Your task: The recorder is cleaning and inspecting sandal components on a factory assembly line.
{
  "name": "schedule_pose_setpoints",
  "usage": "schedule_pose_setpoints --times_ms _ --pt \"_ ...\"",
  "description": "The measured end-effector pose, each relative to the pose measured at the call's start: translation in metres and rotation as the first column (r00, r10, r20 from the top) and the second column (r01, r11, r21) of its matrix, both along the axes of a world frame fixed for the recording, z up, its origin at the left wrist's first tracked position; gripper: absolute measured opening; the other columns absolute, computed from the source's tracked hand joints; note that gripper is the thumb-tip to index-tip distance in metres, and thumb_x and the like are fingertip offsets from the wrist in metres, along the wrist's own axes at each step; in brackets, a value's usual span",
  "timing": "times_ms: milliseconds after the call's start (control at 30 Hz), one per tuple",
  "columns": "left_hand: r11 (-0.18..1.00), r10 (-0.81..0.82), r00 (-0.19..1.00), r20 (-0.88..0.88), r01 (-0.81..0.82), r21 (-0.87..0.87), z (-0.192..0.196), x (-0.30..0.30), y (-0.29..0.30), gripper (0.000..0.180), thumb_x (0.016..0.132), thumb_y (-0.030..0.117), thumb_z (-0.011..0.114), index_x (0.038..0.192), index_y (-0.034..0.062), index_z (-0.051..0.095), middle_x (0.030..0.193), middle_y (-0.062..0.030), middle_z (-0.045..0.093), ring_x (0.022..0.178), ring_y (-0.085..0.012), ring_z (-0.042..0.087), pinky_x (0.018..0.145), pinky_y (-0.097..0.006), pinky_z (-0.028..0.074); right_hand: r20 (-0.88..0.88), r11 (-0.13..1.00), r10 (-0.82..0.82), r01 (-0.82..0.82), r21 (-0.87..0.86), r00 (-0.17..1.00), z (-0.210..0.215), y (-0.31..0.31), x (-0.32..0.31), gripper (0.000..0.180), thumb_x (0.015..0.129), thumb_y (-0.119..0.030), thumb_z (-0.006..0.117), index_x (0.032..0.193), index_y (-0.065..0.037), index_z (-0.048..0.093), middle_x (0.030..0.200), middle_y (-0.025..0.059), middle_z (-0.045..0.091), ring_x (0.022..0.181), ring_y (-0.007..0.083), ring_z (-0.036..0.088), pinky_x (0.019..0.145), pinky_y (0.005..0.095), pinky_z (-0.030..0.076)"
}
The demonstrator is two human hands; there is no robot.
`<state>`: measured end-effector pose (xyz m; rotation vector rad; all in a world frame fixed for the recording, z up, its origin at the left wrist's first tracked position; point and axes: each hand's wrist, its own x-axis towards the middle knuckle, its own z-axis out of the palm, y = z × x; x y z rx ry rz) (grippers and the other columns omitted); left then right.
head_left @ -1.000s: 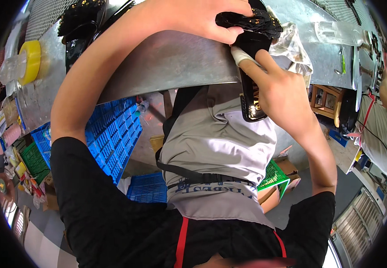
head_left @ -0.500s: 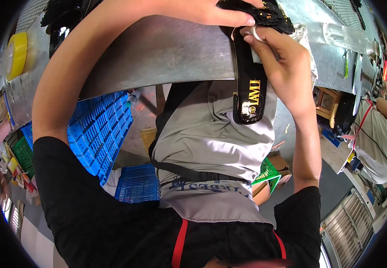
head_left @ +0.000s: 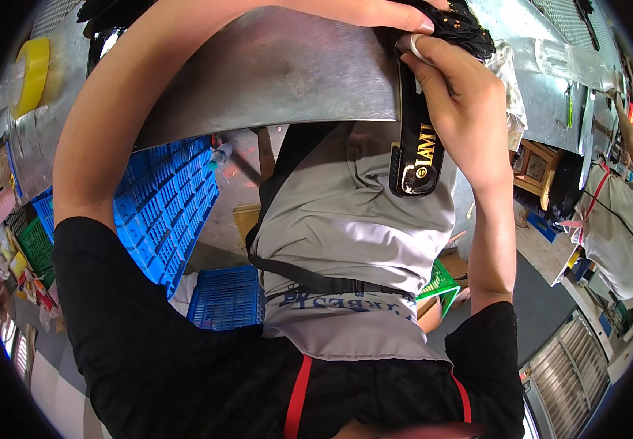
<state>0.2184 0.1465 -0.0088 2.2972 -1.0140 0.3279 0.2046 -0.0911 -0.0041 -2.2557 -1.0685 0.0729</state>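
A black sandal (head_left: 420, 132) with a glossy insole and gold lettering juts over the near edge of the metal table, its heel end toward me. Its black, frilly upper (head_left: 466, 33) carries small gold bits. My left hand (head_left: 397, 16) is closed on the sandal near that upper, thumb lying along it; its other fingers are partly cut off by the top edge. Beside it, my right hand (head_left: 466, 91) pinches a white cloth (head_left: 506, 84) against the insole just below the upper. Part of the cloth wraps round the fingertips.
Yellow tape roll (head_left: 31, 77) stands on the metal table (head_left: 287, 66) at far left; a glossy black item (head_left: 108, 42) lies nearby. Right of my hands lies a clear plastic piece (head_left: 565, 64). Blue crates (head_left: 166, 212) stand below the table's left. Another person (head_left: 616, 219) is at far right.
Both hands and the sandal have shifted slightly right and up in the picture. The sandal's heel end has turned a little, and my right hand covers more of its lettering.
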Motion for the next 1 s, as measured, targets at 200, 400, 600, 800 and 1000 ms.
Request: schedule_pose_setpoints --times_ms 200,400,600,800,1000 --pt "1.0 -0.001 1.0 0.01 0.001 -0.002 -0.006 0.003 0.002 0.034 0.091 0.028 0.063 0.113 0.0022 0.07 0.115 -0.0131 0.069 0.107 -0.0307 0.065 0.089 -0.04 0.055 -0.071 0.992 0.021 -0.03 -0.122 0.997 0.008 0.002 0.004 0.019 0.093 -0.012 0.061 0.111 -0.009 0.069 0.09 0.0142 0.073 0.085 0.0362 0.07 0.072 0.042 0.055" --pt "1.0 0.015 0.999 -0.036 -0.015 0.019 -0.003 0.0 -0.002 0.032 0.092 0.026 0.061 0.113 0.0032 0.07 0.114 -0.0114 0.07 0.107 -0.0291 0.065 0.087 -0.039 0.055 0.022 0.975 0.008 -0.003 -0.22 1.0 0.014 0.006 -0.002 0.017 0.094 -0.013 0.059 0.109 -0.01 0.065 0.084 0.0153 0.071 0.078 0.039 0.068 0.068 0.0463 0.053" --pt "0.996 0.047 0.998 -0.049 -0.043 0.074 -0.001 0.001 -0.007 0.03 0.092 0.026 0.06 0.11 0.0049 0.071 0.109 -0.0096 0.07 0.104 -0.0276 0.066 0.082 -0.038 0.056 -0.015 0.999 -0.015 0.014 -0.043 1.0 -0.001 -0.001 0.002 0.017 0.092 -0.011 0.061 0.107 -0.009 0.068 0.087 0.0145 0.071 0.078 0.0373 0.068 0.067 0.0424 0.053" --pt "0.998 0.059 0.997 -0.052 -0.058 0.019 -0.007 -0.001 -0.004 0.029 0.092 0.025 0.058 0.109 0.0051 0.071 0.109 -0.0096 0.07 0.103 -0.0282 0.066 0.082 -0.038 0.056 0.04 0.995 -0.022 0.025 -0.097 0.999 0.004 0.003 0.001 0.018 0.09 -0.012 0.062 0.107 -0.011 0.069 0.086 0.0132 0.07 0.077 0.0363 0.068 0.066 0.0421 0.053" --pt "0.995 0.058 0.996 0.061 -0.063 0.077 -0.01 -0.003 -0.002 0.029 0.092 0.023 0.057 0.111 0.0054 0.071 0.112 -0.0094 0.069 0.105 -0.0279 0.065 0.085 -0.039 0.055 0.146 0.99 0.024 -0.003 -0.144 0.989 0.001 0.008 -0.001 0.017 0.088 -0.015 0.064 0.105 -0.013 0.067 0.084 0.009 0.07 0.074 0.0334 0.068 0.063 0.0425 0.053"
